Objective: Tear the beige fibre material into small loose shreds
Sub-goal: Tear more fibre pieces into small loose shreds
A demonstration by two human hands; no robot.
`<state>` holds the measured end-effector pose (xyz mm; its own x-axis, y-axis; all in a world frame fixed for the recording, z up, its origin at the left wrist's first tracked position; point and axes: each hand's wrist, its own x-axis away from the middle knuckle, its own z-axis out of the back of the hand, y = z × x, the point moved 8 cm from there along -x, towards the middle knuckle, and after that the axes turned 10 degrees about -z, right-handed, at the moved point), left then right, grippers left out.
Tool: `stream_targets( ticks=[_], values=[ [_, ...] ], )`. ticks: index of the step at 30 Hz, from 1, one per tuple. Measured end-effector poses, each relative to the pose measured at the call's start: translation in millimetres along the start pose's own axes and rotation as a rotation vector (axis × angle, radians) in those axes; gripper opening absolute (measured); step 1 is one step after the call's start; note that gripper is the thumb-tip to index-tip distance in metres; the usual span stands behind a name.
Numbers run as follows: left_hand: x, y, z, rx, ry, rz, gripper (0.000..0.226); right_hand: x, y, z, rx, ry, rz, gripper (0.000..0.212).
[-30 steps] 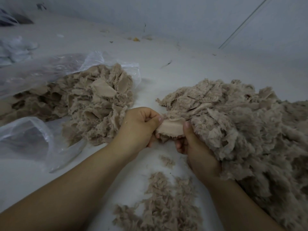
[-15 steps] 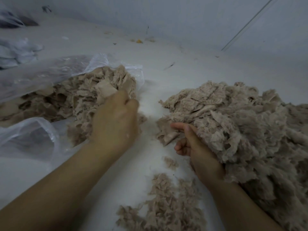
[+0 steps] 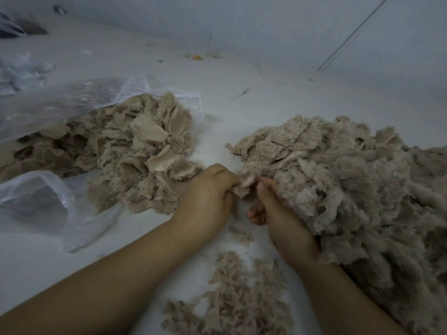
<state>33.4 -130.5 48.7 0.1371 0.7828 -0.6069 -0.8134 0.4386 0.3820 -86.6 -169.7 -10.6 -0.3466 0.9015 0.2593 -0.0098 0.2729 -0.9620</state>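
Note:
A big heap of beige fibre material (image 3: 350, 189) fills the right side of the white surface. A second heap of beige pieces (image 3: 135, 151) spills from a clear plastic bag (image 3: 55, 102) on the left. Between the heaps, my left hand (image 3: 208, 197) and my right hand (image 3: 273, 206) both pinch one small piece of fibre (image 3: 245, 186) at the left edge of the right heap. My right hand's fingers are partly buried under that heap. Loose shreds (image 3: 237, 298) lie near the bottom, between my forearms.
A crumpled fold of clear plastic (image 3: 43, 201) lies at the left. Small debris (image 3: 197, 57) sits along the far wall. White crumpled material (image 3: 21, 71) is at the far left. Bare white surface (image 3: 242, 93) stretches behind the heaps.
My left hand was on the left heap half a second ago; it has come back to the right and now pinches a piece at the right heap's edge beside my right hand.

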Motion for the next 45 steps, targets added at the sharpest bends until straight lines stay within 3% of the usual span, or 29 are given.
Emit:
stream_targets(
  ticks=[5,7,9,15,19,22,25,27,32,36,42,45],
  values=[
    [4.6,21.1,2.2,0.058,-0.011,-0.157,0.032,2.9,-4.5,-1.9,-0.014,-0.037,0.051,0.033],
    [4.4,25.1,1.0,0.063,-0.043,-0.185,0.035,2.4,-4.7,-1.9,0.020,-0.043,0.077,0.018],
    [4.4,24.6,4.2,0.048,-0.016,-0.192,0.035,0.2,-1.4,-2.5,0.020,-0.059,0.058,0.017],
    [5.3,9.3,11.7,0.015,0.056,-0.079,0.029,-2.0,-2.7,-0.9,0.022,-0.060,0.043,0.015],
    [8.0,-10.4,3.0,-0.047,-0.055,0.053,0.031,-1.9,-3.3,4.6,-0.038,-0.026,0.051,0.016],
    [1.9,-5.9,-3.0,-0.053,-0.112,0.043,0.036,-1.6,-3.5,6.0,-0.018,-0.018,0.068,0.021],
    [-1.9,3.6,0.6,-0.071,-0.066,0.016,0.047,-0.2,-4.8,3.9,-0.007,-0.037,0.087,0.023],
    [-1.3,2.6,5.4,-0.075,-0.007,0.051,0.039,-0.7,-5.7,2.6,-0.001,-0.050,0.086,0.024],
    [5.0,-12.8,-10.6,0.308,-0.041,0.342,0.007,-0.6,-8.6,-2.4,0.054,-0.087,0.085,0.027],
    [12.0,-14.7,-17.7,0.505,-0.038,0.436,0.010,2.4,-7.5,0.9,0.030,-0.065,0.116,0.021],
    [16.4,-14.4,-20.5,0.748,-0.121,0.563,0.020,5.2,-12.1,5.5,0.021,0.006,0.174,0.041],
    [19.6,-15.1,-19.3,0.806,-0.129,0.626,0.026,4.4,-9.9,9.4,0.018,0.058,0.160,0.032]
  ],
)
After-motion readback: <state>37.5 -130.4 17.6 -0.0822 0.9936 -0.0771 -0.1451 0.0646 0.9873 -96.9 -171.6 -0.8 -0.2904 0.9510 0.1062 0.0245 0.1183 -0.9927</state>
